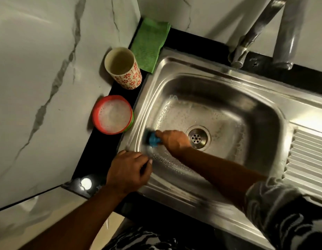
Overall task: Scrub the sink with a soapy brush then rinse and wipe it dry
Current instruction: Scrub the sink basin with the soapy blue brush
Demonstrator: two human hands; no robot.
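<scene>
Right hand (pixel 174 141): down in the basin, fingers closed round the blue brush (pixel 154 139). Brush head is pressed against the basin's left wall, low down, left of the drain (pixel 198 138). The brush is motion-blurred, so bristle detail isn't readable.

Left hand (pixel 127 170): knuckles up on the front-left corner of the sink (pixel 219 73) rim, fingers bent, thumb tip over the inner edge. Can't tell if it grips the rim or just rests there. Nothing visible in it.

Sink: stainless, set into the black counter (pixel 102 156). There's a foam film and bubbles across the basin floor and up the left wall. The ribbed drainboard (pixel 310 159) is on the right side.

Right forearm crosses the basin from the front-right, with a patterned grey sleeve (pixel 283 213) pushed up.

Counter's left strip, front to back:
- red bowl (pixel 100 109) full of suds, just beside the sink rim
- floral cup (pixel 129 78), upright
- green cloth (pixel 149 44), folded, in the back-left corner, touching or just beside the cup

Faucet (pixel 256 33): at the counter's back edge, right of the cloth, with the spout end above the sink's back rim.

Marble wall (pixel 39 87) on the left and behind.
</scene>
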